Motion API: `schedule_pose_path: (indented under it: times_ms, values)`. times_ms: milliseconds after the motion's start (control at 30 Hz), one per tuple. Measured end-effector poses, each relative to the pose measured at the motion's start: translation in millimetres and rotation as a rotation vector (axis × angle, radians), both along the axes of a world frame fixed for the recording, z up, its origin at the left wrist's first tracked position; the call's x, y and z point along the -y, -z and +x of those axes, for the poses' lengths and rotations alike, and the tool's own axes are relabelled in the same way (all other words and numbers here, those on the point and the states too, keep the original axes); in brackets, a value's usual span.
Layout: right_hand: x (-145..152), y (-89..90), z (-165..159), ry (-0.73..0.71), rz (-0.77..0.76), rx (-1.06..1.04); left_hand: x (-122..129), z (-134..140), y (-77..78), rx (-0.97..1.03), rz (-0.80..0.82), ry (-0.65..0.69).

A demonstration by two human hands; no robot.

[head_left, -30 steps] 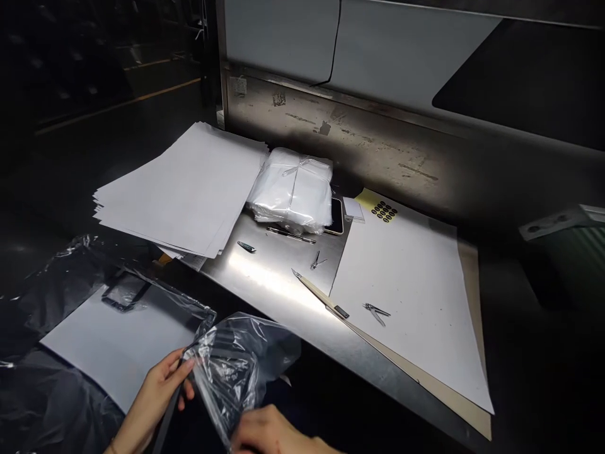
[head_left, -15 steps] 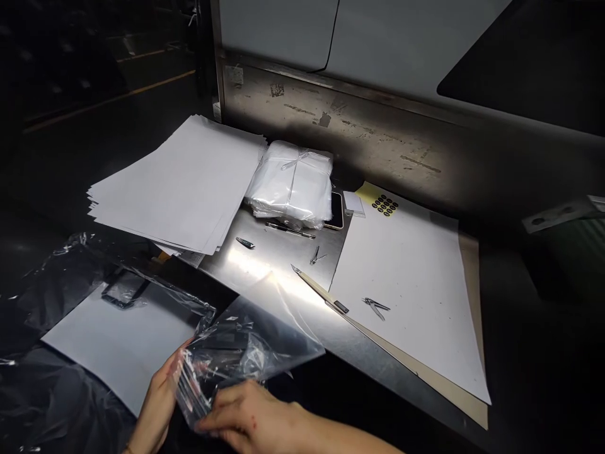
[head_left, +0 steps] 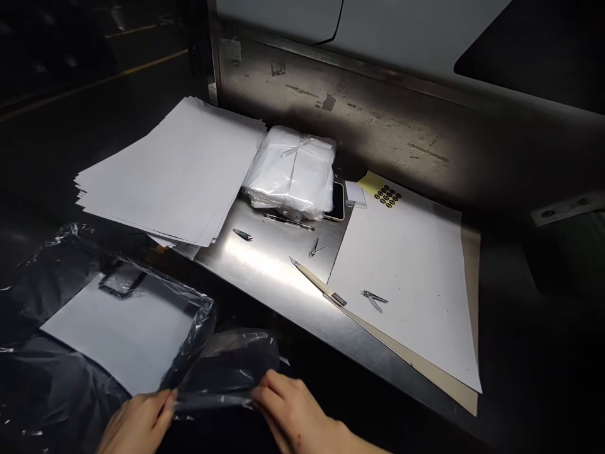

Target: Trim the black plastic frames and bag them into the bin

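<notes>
A clear plastic bag (head_left: 227, 366) is stretched between my two hands at the bottom of the view, in front of the bench edge. My left hand (head_left: 142, 419) pinches its left corner, fingers closed. At the opposite corner my right hand (head_left: 290, 403) grips the plastic between thumb and fingers. Whether anything lies inside the bag I cannot tell; it looks flat and see-through. Left of it, a white sheet (head_left: 137, 328) with a dark handle-shaped piece (head_left: 120, 291) rests in a larger box or bag lined with clear plastic (head_left: 42, 391).
On the metal bench (head_left: 265, 277) lie a stack of white sheets (head_left: 174, 170), a tied bundle of plastic bags (head_left: 293, 170), a phone (head_left: 337, 203), a pen (head_left: 288, 221), a craft knife (head_left: 316, 280), small nippers (head_left: 375, 299), a large white sheet (head_left: 406, 271) and a yellow sticker sheet (head_left: 387, 197).
The bag was raised and spread out over the bench edge; now it is lower and pulled taut between my hands. My hands have moved apart, the right one to the right.
</notes>
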State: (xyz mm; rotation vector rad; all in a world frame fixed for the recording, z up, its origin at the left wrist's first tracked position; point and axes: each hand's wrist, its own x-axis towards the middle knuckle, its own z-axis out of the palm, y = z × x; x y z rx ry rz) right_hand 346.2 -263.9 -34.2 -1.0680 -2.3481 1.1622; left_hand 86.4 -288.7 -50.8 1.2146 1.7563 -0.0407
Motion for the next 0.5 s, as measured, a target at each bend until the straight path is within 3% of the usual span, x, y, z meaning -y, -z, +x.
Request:
schedule_pose_path:
  times_ms: [167, 300, 400, 500]
  values:
    - [-28, -25.2, 1, 0.102, 0.061, -0.092, -13, -2, -29.2, 0.073, 0.003, 0.111]
    - [-45, -27.5, -7, 0.127, 0.041, -0.134, -20, -4, -39.9, 0.044, 0.058, -0.033]
    - [-55, -25.6, -16, 0.144, 0.006, -0.162, -17, -14, -32.8, 0.364, -0.066, -0.223]
    - [-62, -30.8, -26, 0.135, -0.068, -0.285, -9, -21, -14.2, 0.856, -0.373, -0.492]
